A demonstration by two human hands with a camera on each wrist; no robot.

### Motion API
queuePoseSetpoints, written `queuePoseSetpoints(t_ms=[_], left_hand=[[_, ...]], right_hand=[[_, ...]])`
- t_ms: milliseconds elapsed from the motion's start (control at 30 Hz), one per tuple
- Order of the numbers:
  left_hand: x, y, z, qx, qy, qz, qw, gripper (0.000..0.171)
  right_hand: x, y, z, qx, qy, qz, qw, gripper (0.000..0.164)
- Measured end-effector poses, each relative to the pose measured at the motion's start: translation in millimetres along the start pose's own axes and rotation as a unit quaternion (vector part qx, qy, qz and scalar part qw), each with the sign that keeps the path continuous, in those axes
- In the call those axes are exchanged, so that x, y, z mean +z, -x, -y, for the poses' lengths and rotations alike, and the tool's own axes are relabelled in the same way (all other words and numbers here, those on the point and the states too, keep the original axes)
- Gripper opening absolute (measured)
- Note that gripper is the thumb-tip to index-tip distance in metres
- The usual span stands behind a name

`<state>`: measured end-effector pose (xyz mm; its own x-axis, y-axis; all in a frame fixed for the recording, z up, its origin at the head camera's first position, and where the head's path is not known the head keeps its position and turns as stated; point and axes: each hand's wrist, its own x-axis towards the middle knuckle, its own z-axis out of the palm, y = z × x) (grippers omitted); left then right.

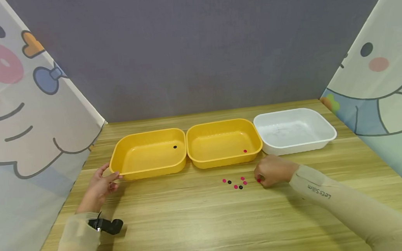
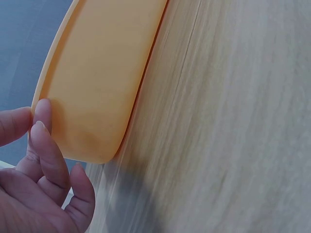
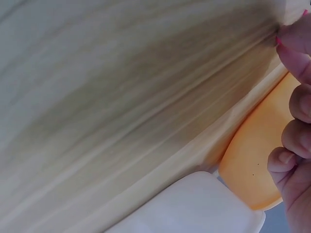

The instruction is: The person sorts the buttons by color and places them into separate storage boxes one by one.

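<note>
Here's the right hand [image 1: 272,171] down on the table [image 1: 194,227], thumb and forefinger pinching a small pink disc [image 1: 259,180], the other fingers curled in; the right wrist view catches just a sliver of pink between the fingertips. Over on the other side, the left hand [image 1: 100,185] grips the rim of the left yellow tray [image 1: 148,172] at its near outer corner, fingertips on both sides of the edge. Just beside the right hand, toward the left, lies a loose scatter: four pink discs [image 1: 242,178] and two black discs [image 1: 229,182], all flat on the wood in front of the middle yellow tray [image 1: 224,162]. Inside that tray sits one pink disc, near its right front corner; in the left yellow tray there's a single black disc [image 1: 175,146], toward the right end. The white tray [image 1: 293,149] rounds off the row on the right, close up against its yellow neighbour. Pale sleeves [image 1: 346,201] cover both arms, a black gadget [image 1: 106,226] sits at the left wrist, and behind it all stands a plain grey wall [image 1: 196,52], flanked by cartoon-printed sheets [image 1: 388,100].
</note>
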<state>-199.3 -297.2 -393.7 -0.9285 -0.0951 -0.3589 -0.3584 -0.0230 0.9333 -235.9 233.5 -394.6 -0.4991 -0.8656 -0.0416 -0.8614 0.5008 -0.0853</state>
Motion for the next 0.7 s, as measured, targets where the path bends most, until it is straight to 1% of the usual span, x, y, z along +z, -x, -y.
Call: queuePoseSetpoints(t_ms=[333, 433, 467, 567, 667, 700], left_hand=[[1.4, 1.1, -2.9, -0.002, 0.009, -0.001, 1.0000, 0.076], [1.3, 1.3, -3.0, -0.003, 0.008, 0.001, 1.0000, 0.077], [1.2, 1.3, -3.0, -0.003, 0.007, 0.002, 1.0000, 0.077], [1.2, 1.6, -2.7, -0.005, 0.006, 0.002, 1.0000, 0.078], [1.4, 1.4, -2.3, -0.007, 0.004, -0.001, 1.0000, 0.078], [1.4, 1.2, -2.1, -0.007, 0.005, -0.002, 1.0000, 0.078]], right_hand=[[5.2, -1.2, -2.4, -0.006, 0.002, -0.013, 1.000, 0.014], [6.2, -1.7, -2.8, -0.012, 0.000, -0.022, 1.000, 0.016], [6.1, -1.8, -2.9, -0.019, 0.001, -0.029, 0.999, 0.016], [4.9, -2.6, -1.7, -0.027, -0.002, -0.033, 0.999, 0.018], [3.2, -3.6, -0.1, -0.020, -0.004, -0.021, 1.000, 0.019], [3.2, -3.9, 0.2, -0.011, -0.005, -0.011, 1.000, 0.019]])
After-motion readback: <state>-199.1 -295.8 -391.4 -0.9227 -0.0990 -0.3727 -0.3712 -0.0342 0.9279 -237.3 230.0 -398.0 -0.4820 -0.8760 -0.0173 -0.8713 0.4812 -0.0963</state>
